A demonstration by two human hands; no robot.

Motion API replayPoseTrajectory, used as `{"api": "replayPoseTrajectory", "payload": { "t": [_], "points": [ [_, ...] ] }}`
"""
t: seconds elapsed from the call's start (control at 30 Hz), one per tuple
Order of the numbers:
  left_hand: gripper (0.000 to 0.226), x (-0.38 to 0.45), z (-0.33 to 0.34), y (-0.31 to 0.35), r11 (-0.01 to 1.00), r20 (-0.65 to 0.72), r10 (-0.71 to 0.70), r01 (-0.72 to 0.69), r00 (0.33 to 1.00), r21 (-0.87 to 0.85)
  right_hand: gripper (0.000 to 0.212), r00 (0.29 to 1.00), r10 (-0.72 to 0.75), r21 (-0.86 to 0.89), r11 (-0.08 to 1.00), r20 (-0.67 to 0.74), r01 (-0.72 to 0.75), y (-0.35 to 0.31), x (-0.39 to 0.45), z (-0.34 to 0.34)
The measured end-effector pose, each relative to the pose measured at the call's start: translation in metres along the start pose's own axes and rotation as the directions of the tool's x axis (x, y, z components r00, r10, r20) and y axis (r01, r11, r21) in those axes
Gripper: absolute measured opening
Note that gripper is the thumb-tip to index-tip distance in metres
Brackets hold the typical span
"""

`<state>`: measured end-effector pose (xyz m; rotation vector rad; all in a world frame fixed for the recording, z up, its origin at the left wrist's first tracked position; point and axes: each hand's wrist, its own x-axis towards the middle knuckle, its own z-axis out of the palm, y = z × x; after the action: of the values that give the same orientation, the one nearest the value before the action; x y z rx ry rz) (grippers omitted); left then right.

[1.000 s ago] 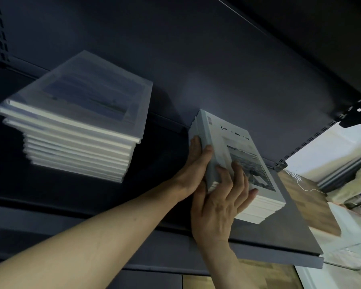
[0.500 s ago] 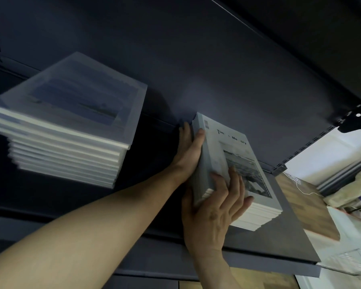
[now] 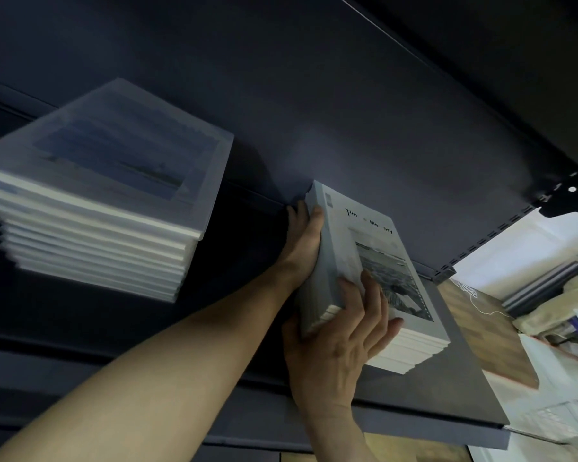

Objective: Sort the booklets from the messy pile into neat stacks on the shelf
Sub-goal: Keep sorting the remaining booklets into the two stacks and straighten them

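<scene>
A small stack of grey-white booklets (image 3: 364, 235), with a photo on the top cover, lies on the dark shelf (image 3: 447, 391) with its far corner near the back panel. My left hand (image 3: 302, 248) presses flat against the stack's left side, fingers straight and thumb on the top edge. At the near left corner, my right hand (image 3: 337, 348) has its palm against the booklets' edges and its fingers spread over the top cover. A taller stack of larger booklets (image 3: 114, 181) sits to the left on the same shelf, blurred.
The dark back panel (image 3: 347, 111) rises behind both stacks, and another shelf overhangs at the upper right. Bare shelf lies between the two stacks. Beyond the shelf's right end are a wooden surface (image 3: 474, 328) and a clutter of pale things (image 3: 568, 328).
The small stack has slid back toward the back panel. My left hand has moved farther along its side, and my right hand has followed at the front corner.
</scene>
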<state>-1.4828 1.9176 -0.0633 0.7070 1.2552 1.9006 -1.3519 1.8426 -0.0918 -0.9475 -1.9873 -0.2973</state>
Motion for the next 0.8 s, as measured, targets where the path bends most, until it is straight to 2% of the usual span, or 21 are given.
{"api": "replayPoseTrajectory", "payload": {
  "t": [0.07,0.13,0.43,0.67,0.8],
  "points": [
    [0.098,0.003,-0.001,-0.007,1.000,0.002,0.005,-0.005,1.000,-0.011,0.096,1.000,-0.008,0.000,1.000,-0.004,0.008,0.000,0.001,0.001],
    [0.103,0.009,-0.003,-0.014,1.000,0.011,-0.026,0.026,1.000,-0.003,0.094,1.000,-0.008,-0.001,1.000,0.006,0.008,0.001,0.001,0.001],
    [0.095,-0.028,-0.007,-0.011,0.996,0.105,0.010,-0.018,0.994,0.082,0.090,1.000,0.009,0.018,1.000,-0.007,-0.009,-0.001,0.000,-0.002],
    [0.099,-0.029,-0.009,-0.011,0.992,0.099,-0.013,0.000,0.995,0.129,0.090,1.000,-0.003,-0.012,1.000,-0.001,0.003,0.001,0.000,0.001],
    [0.099,-0.031,-0.008,-0.011,0.995,0.104,-0.019,0.009,0.994,0.098,0.088,1.000,0.000,-0.008,1.000,-0.005,0.000,0.002,0.000,0.002]
  ]
}}
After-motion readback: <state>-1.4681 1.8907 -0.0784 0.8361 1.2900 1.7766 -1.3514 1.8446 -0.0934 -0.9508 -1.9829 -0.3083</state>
